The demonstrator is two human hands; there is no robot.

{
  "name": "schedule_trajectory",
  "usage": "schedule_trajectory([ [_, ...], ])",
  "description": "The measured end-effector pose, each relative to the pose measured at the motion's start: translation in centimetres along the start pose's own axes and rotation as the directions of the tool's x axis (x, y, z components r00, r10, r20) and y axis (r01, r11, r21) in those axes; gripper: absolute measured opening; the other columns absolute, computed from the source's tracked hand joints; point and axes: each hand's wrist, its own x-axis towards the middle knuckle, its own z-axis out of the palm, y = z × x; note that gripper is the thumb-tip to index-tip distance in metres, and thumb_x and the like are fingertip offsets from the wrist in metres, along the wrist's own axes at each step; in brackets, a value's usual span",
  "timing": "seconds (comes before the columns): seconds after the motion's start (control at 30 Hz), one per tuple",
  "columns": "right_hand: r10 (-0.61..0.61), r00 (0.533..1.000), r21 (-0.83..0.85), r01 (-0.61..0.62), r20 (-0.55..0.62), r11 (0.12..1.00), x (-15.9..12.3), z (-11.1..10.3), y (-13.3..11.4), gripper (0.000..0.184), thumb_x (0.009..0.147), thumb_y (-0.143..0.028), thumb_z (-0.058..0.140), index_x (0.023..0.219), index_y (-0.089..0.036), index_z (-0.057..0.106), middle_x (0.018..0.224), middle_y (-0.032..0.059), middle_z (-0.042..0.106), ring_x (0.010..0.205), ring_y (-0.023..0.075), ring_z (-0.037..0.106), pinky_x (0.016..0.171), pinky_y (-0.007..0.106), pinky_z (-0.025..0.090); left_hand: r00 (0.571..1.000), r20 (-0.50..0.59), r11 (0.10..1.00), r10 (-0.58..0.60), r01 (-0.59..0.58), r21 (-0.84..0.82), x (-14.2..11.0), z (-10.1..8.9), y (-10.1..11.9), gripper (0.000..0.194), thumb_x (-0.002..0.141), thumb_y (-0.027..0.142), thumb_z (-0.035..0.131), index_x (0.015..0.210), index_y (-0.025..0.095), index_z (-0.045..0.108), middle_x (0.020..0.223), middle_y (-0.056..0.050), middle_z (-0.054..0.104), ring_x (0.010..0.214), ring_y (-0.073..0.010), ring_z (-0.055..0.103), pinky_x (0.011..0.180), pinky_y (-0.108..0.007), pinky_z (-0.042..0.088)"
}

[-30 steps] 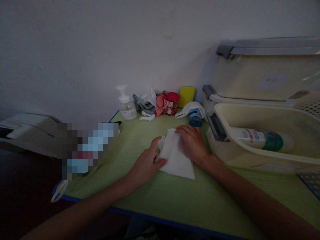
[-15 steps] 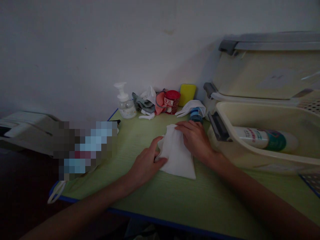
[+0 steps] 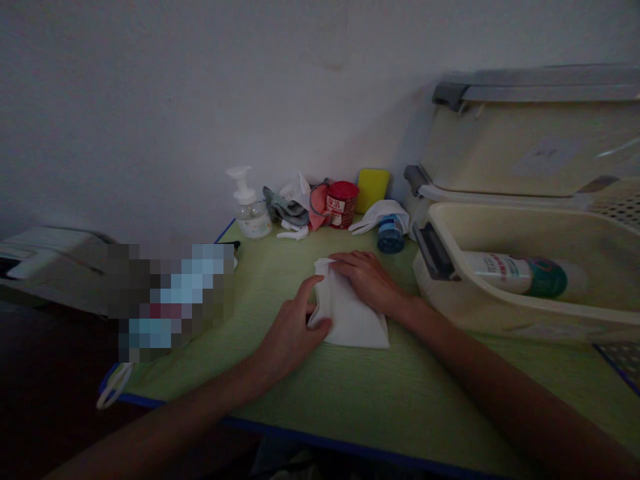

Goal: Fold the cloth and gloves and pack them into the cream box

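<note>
A white cloth [image 3: 353, 323] lies folded on the green tabletop in front of me. My left hand [image 3: 293, 327] grips its left edge, with the thumb low on the cloth and a finger higher along the fold. At the top edge, the fingers of my right hand [image 3: 367, 280] hold the upper corner, the palm lying over the right part of the cloth. A blue-capped or blue-based bottle [image 3: 391, 235] stands just beyond my right hand, beside another white cloth [image 3: 373, 217].
Along the wall are a pump bottle [image 3: 253, 217], crumpled cloths [image 3: 287, 207], a red canister [image 3: 343, 205] and a yellow sponge-like block [image 3: 373, 190]. A cream bin [image 3: 480, 323] holding a white and green bottle [image 3: 520, 275] stands right. A blurred-out item [image 3: 185, 293] lies left.
My right hand has moved left and slightly down along the top edge. The cloth's left side is now folded more evenly, and the blue bottle shows more fully.
</note>
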Motion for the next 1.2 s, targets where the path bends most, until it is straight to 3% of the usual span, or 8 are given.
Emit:
schedule_trajectory([
  [0.2, 0.009, 1.0, 0.009, -0.009, 0.016, 1.0, 0.0, -0.2, 0.1, 0.028, 0.087, -0.009, 0.048, 0.109, -0.017, 0.064, 0.124, 0.0133, 0.059, 0.114, 0.0252, 0.052, 0.092, 0.044, 0.039, 0.97, -0.113, 0.952, 0.214, -0.181, 0.248, -0.5, 0.4, -1.1, 0.056, 0.077, 0.016, 0.053, 0.129, 0.017, 0.034, 0.099, -0.006, 0.057, 0.08, -0.0183, 0.058, 0.072, -0.034, 0.048],
  [0.27, 0.01, 1.0, 0.011, -0.01, 0.02, 1.0, -0.1, -0.5, -0.1, 0.028, 0.087, -0.008, 0.049, 0.109, -0.017, 0.065, 0.125, 0.014, 0.058, 0.115, 0.0254, 0.051, 0.092, 0.045, 0.039, 0.91, -0.119, 0.855, 0.396, -0.319, 0.41, -0.7, 0.4, -1.7, 0.047, 0.079, 0.013, 0.051, 0.125, 0.019, 0.042, 0.12, -0.011, 0.049, 0.1, -0.0227, 0.055, 0.085, -0.041, 0.048],
  [0.37, 0.01, 1.0, 0.01, -0.01, 0.026, 1.0, -0.1, -0.5, -0.1, 0.028, 0.086, -0.008, 0.049, 0.108, -0.017, 0.065, 0.125, 0.0136, 0.058, 0.116, 0.0249, 0.051, 0.093, 0.045, 0.04, 0.807, 0.084, 0.659, 0.585, -0.533, 0.53, -0.9, 0.3, -2.2, 0.034, 0.086, 0.006, 0.039, 0.116, 0.016, 0.053, 0.132, -0.012, 0.046, 0.123, -0.0244, 0.044, 0.101, -0.043, 0.041],
  [0.5, 0.012, 1.0, -0.005, -0.012, 0.023, 1.0, -0.1, -0.2, 0.2, 0.03, 0.086, -0.007, 0.049, 0.11, -0.017, 0.064, 0.125, 0.0127, 0.058, 0.116, 0.0244, 0.052, 0.093, 0.044, 0.041, 0.802, 0.318, 0.627, 0.506, -0.595, 0.504, -1.1, 0.1, -2.5, 0.046, 0.084, -0.003, 0.027, 0.121, 0.011, 0.051, 0.133, -0.013, 0.05, 0.126, -0.0181, 0.044, 0.105, -0.035, 0.04],
  [0.73, -0.019, 0.999, -0.027, 0.018, -0.043, 0.999, -0.6, -3.2, -2.1, 0.032, 0.082, 0.0, 0.046, 0.107, -0.012, 0.063, 0.117, 0.0145, 0.06, 0.109, 0.0232, 0.054, 0.091, 0.039, 0.044, 0.789, 0.442, 0.607, 0.427, -0.613, 0.507, -1.9, -1.3, -2.5, 0.046, 0.093, 0.017, 0.034, 0.138, 0.012, 0.032, 0.147, -0.013, 0.03, 0.136, -0.0199, 0.027, 0.112, -0.042, 0.026],
  [0.9, -0.273, 0.957, -0.026, 0.276, 0.1, 0.961, -3.9, -6.0, -5.4, 0.012, 0.084, -0.023, 0.057, 0.089, -0.014, 0.063, 0.086, 0.008, 0.065, 0.081, 0.0223, 0.06, 0.075, 0.037, 0.048, 0.776, 0.476, 0.565, 0.413, -0.629, 0.534, -2.1, -1.5, -2.7, 0.053, 0.091, 0.025, 0.041, 0.141, 0.011, 0.027, 0.149, -0.013, 0.025, 0.138, -0.0209, 0.023, 0.112, -0.04, 0.026],
  [1.03, -0.276, 0.935, -0.136, 0.31, 0.221, 0.941, -6.6, -5.9, -5.7, 0.005, 0.082, -0.014, 0.056, 0.084, -0.015, 0.061, 0.08, 0.006, 0.065, 0.075, 0.0206, 0.059, 0.07, 0.034, 0.048, 0.775, 0.446, 0.52, 0.448, -0.632, 0.575, -1.9, -1.4, -2.2, 0.051, 0.09, 0.026, 0.044, 0.137, 0.008, 0.035, 0.145, -0.014, 0.034, 0.134, -0.0216, 0.032, 0.109, -0.04, 0.031],
  [1.2, -0.222, 0.962, -0.171, 0.249, 0.159, 0.953, -7.5, -4.9, -4.9, 0.016, 0.081, -0.002, 0.05, 0.089, -0.012, 0.059, 0.084, 0.0085, 0.065, 0.079, 0.0196, 0.06, 0.073, 0.03, 0.048, 0.78, 0.325, 0.509, 0.535, -0.605, 0.613, -1.5, -0.5, -1.9, 0.042, 0.087, 0.026, 0.049, 0.124, 0.007, 0.051, 0.134, -0.015, 0.049, 0.123, -0.0225, 0.048, 0.105, -0.039, 0.039],
])
